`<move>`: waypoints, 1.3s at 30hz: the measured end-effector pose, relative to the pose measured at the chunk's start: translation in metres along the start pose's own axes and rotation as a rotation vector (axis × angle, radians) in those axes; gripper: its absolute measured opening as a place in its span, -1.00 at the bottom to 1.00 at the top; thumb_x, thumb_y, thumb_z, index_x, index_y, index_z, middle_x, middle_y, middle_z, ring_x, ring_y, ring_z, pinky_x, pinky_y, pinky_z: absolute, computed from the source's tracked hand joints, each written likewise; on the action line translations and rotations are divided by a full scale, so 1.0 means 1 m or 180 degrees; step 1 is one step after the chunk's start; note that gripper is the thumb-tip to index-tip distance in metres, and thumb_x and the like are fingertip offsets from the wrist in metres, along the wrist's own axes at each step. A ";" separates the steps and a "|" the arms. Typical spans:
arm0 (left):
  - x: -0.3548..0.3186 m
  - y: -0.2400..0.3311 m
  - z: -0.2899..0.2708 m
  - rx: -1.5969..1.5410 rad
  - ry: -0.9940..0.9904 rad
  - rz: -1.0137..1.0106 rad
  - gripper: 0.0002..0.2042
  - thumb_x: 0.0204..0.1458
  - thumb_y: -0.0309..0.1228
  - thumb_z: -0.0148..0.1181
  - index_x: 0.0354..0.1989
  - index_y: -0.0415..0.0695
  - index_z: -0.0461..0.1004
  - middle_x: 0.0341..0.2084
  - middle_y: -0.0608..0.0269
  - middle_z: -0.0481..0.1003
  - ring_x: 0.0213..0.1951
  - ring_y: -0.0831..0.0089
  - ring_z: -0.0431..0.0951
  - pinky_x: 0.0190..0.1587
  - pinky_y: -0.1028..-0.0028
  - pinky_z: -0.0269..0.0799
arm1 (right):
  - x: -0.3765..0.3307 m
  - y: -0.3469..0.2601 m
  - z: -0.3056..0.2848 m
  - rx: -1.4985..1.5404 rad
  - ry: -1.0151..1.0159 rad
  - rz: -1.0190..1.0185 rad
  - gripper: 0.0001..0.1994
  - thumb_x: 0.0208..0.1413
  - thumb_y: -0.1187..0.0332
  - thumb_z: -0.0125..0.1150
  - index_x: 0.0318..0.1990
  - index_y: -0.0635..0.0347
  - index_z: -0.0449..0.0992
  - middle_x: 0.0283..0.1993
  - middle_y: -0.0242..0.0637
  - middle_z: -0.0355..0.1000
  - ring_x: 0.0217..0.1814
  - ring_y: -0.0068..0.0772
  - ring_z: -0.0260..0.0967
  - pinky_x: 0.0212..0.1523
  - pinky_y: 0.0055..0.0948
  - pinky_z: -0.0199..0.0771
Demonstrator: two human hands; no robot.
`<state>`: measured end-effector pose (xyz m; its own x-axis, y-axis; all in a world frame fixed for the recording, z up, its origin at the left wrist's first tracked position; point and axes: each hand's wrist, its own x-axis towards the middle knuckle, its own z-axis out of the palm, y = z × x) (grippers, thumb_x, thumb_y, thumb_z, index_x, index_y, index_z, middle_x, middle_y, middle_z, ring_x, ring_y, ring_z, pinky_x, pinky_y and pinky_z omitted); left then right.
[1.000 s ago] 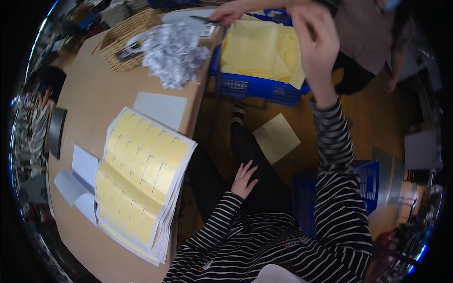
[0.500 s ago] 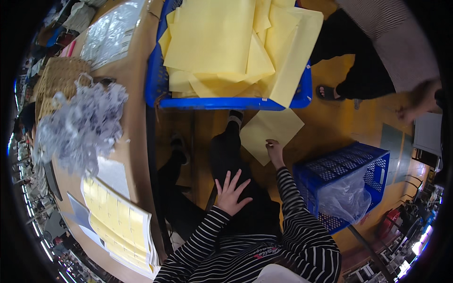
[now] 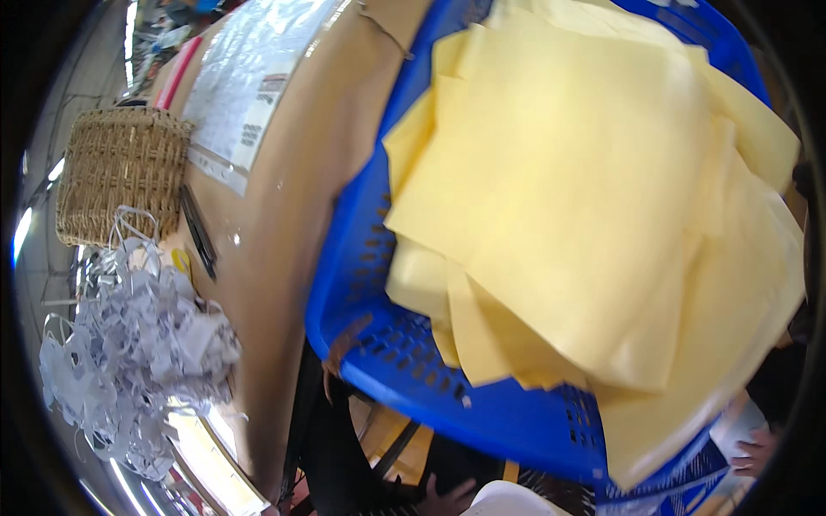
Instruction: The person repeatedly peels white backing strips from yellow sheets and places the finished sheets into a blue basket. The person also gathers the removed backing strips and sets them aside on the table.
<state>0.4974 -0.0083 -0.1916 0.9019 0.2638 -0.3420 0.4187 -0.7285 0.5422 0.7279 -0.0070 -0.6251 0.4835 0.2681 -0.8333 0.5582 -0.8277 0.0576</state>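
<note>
A large stack of pale yellow paper sheets [image 3: 559,198] lies loosely in a blue plastic basket [image 3: 404,413]. Some sheets hang over the basket's near and right sides. Low in the picture, my left hand [image 3: 447,499] rests on my dark trouser leg, dim and partly cut off. Its visible fingers are apart and hold nothing. My right hand cannot be made out. A blurred hand [image 3: 757,451] shows at the right edge beside the basket; no striped sleeve is seen with it, so it looks like another person's.
A brown-topped table [image 3: 292,232] runs along the left. On it are a woven basket [image 3: 120,172], a heap of greyish-white tags [image 3: 138,361], a black slender tool [image 3: 198,232] and a clear plastic packet [image 3: 249,86]. A clear plastic bag [image 3: 688,490] lies low right.
My view has swung up and closer to the basket, which now fills much of it. My right hand and the yellow sheet at it have gone from sight. My left hand sits lower.
</note>
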 end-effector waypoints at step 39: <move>-0.031 -0.008 -0.006 0.0360 -0.0303 0.0108 -0.51 0.10 0.06 0.04 0.22 0.31 0.32 0.40 0.40 -0.01 0.43 0.09 -0.19 0.18 -0.45 -0.16 | -0.377 0.197 -0.285 0.3803 0.6057 0.0243 -0.83 0.12 0.57 0.11 -0.12 0.37 0.45 -0.08 -0.08 0.39 0.01 -0.19 0.35 0.09 -0.27 0.34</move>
<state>0.4664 -0.0068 -0.1802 0.8989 0.1808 -0.3990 0.3687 -0.8040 0.4664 0.8474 -0.1311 -0.1427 0.7673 -0.3617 0.5296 0.3309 -0.4841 -0.8100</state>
